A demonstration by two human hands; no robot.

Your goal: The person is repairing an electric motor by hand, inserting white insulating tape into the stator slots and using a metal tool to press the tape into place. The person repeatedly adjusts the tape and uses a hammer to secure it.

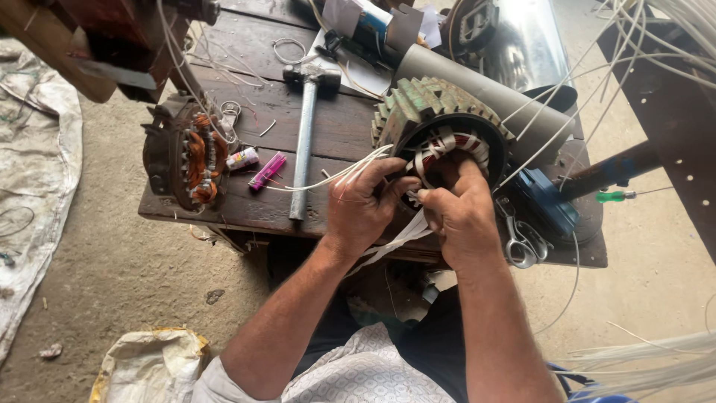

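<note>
- Gripping white sleeving strips (pixel 350 173), the left hand (pixel 362 209) pressed against the green finned stator (pixel 418 108) on the wooden bench (pixel 246 45)
- Right hand (pixel 461 216) pinched a strip at the stator's copper windings (pixel 447 145)
- Hammer (pixel 306 127) lay just left

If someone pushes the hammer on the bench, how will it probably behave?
The hammer looks all metal, so probably heavy and stiff. It lies flat on the wooden bench; its round handle might roll slightly, though the head would likely stop it.
</note>
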